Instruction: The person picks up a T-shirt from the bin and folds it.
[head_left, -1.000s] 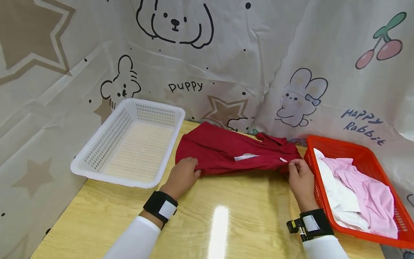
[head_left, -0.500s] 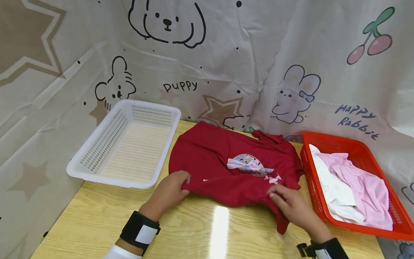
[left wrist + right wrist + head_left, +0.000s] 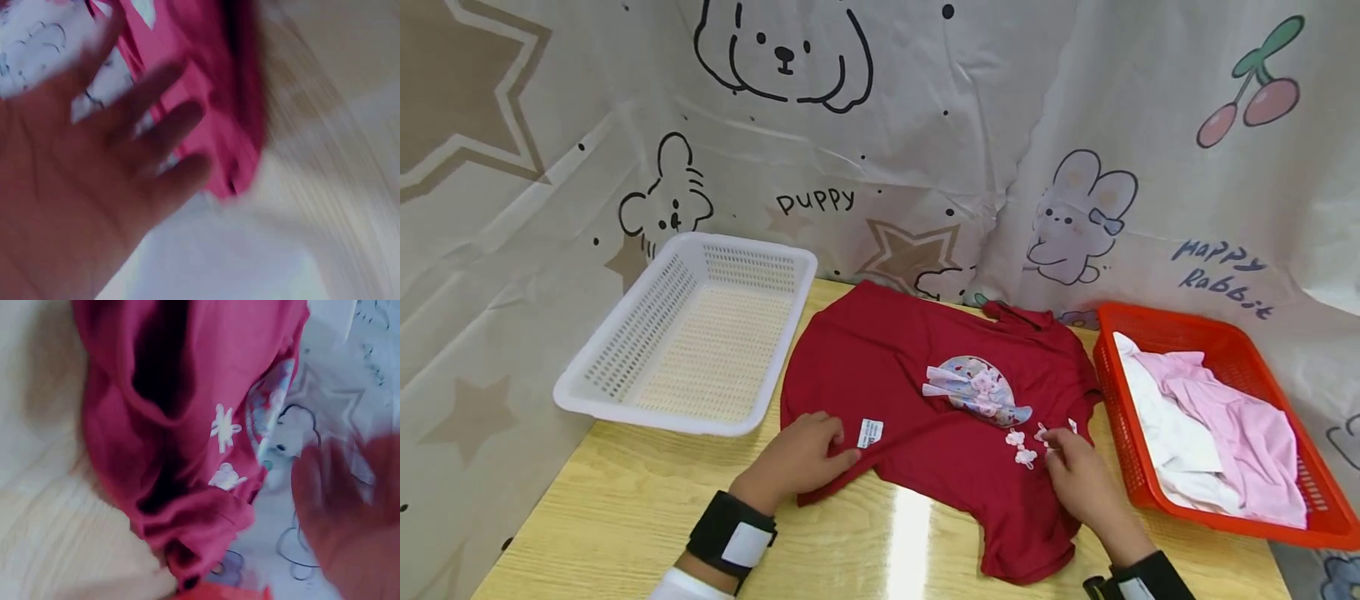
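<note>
A dark red shirt [image 3: 917, 358] lies spread on the table, with a round pastel print [image 3: 977, 387], small pink flower ornaments [image 3: 1021, 446] and a white label [image 3: 870, 433] near its hem. My left hand [image 3: 797, 458] is over the hem corner, its fingers spread and holding nothing in the left wrist view. Over the collar side, near the flowers, is my right hand [image 3: 1078, 479]. Blurred in the right wrist view, its fingers appear extended and apart from the cloth. The near sleeve [image 3: 1030, 542] points toward me.
A white plastic basket [image 3: 771, 392] with nothing in it stands left of the shirt. On the right, a red basket [image 3: 1112, 400] holds a white cloth [image 3: 1172, 433] and a pink cloth [image 3: 1247, 417]. A printed curtain [image 3: 865, 100] hangs behind the wooden table [image 3: 625, 517].
The shirt's near side has been drawn toward me and laid down, exposing the print, flowers and label. Both hands came nearer with the cloth and have since let go.
</note>
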Motion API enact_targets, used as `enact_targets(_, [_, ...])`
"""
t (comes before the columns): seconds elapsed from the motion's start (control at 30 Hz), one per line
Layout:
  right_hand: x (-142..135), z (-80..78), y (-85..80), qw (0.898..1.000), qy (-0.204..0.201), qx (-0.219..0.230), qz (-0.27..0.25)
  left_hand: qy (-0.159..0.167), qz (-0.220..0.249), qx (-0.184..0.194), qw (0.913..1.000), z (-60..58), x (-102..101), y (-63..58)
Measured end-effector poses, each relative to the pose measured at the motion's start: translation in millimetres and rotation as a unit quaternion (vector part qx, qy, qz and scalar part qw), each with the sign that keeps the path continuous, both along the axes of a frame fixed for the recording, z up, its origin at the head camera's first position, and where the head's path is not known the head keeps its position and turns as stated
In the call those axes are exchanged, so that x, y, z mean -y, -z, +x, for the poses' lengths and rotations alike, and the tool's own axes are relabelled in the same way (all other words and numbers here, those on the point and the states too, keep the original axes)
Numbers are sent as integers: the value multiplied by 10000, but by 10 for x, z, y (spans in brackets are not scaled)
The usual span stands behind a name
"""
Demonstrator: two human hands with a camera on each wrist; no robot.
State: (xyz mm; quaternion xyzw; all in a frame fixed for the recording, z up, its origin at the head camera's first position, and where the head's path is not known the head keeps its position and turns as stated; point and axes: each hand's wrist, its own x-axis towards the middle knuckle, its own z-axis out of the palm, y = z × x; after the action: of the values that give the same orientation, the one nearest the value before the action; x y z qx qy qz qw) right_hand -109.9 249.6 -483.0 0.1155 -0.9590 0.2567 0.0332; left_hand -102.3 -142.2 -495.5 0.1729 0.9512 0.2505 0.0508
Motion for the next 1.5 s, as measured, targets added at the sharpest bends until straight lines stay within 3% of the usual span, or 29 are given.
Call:
enact_targets(0.1, [3,10,156,9939,-90,853,694,-429,-455,-177,9979,-121,-209,68])
enact_targets(0.2, [-50,-21,292,9832,-138,1402,1159,-615,-1075,99,9923,-202,-309,118])
enact_targets(0.3, [-163,-143,360,9781,-72,1579,1354,-706,-1359,516,9869,-285,-305,134])
enact_targets(0.5, [-352,-519,398,9713,-96,1917,1405,-836,-1366,1007,9819,-569,-235,134])
enact_targets(0.63, [-370,-732,397,9665,-140,2066,1519,-925,-1413,1153,9789,-753,-189,119])
enact_targets(0.77, [-372,-810,403,9618,-75,2229,1587,-931,-1482,1188,9774,-816,-133,119])
enact_targets(0.93, [-418,-705,454,9653,104,2059,1601,-893,-1507,889,9805,-674,-103,159])
enact_targets(1.07, [-382,-431,395,9711,208,1625,1734,-802,-1389,104,9870,-409,-177,237])
enact_targets(1.2, [-284,-145,306,9759,-197,1555,1521,-331,-984,-524,9932,-118,-293,268])
enact_targets(1.3, [-215,7,322,9657,-492,2129,1401,-266,-767,-451,9957,26,-317,249])
enact_targets(1.4, [-189,103,385,9526,-449,2560,1582,-423,-658,-231,9967,100,-294,220])
enact_targets(1.43, [-189,129,401,9513,-425,2582,1630,-418,-651,-171,9969,116,-279,217])
enact_targets(1.5, [-203,176,418,9590,-412,2343,1541,-339,-646,-94,9973,153,-252,211])
